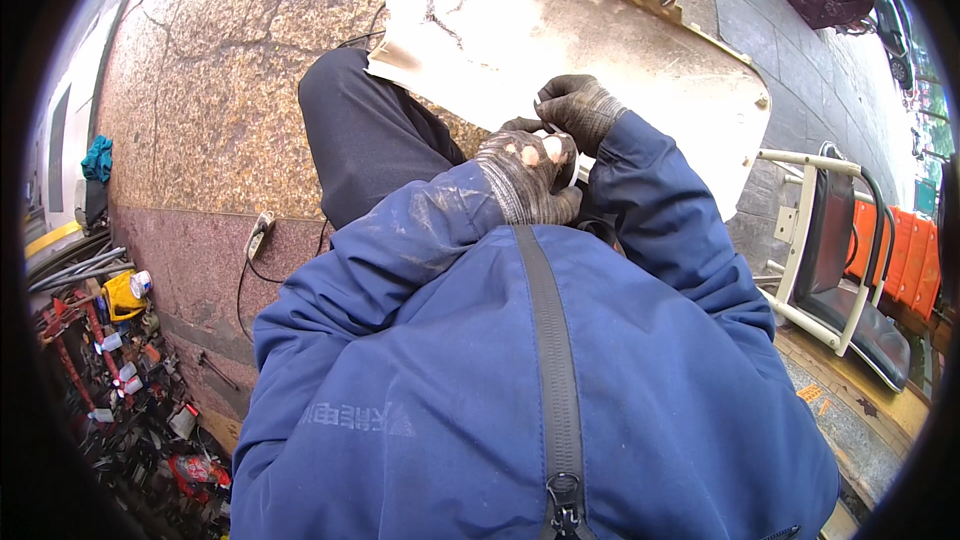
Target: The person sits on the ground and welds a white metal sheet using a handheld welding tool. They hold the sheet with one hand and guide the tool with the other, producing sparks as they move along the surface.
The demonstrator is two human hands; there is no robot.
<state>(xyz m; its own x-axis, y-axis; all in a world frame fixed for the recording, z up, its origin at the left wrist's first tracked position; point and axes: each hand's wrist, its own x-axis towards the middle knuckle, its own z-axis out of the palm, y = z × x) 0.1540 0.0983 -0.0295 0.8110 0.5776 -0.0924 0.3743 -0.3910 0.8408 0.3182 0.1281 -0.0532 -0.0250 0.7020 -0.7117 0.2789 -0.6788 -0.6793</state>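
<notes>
A large white curved panel (pixel 620 50), stained and scuffed, rests in front of me and over my lap. My left hand (pixel 530 170), in a grey knit glove worn through at the knuckles, is curled closed at the panel's near edge. Just beyond it, my right hand (pixel 582 112), in a similar dark glove, is closed in a pinch above the panel. A small pale tip shows at its fingers. A thin piece runs between the two hands, too small to name. What lies inside the left fist is hidden.
At right stands a chair (pixel 840 250) with a pale frame and dark seat, with an orange barrier (pixel 900 250) behind. A power strip (pixel 260 230) with a cord lies on the ground at left. Tools and scrap (pixel 140 400) are heaped at lower left, beside a yellow container (pixel 123 297).
</notes>
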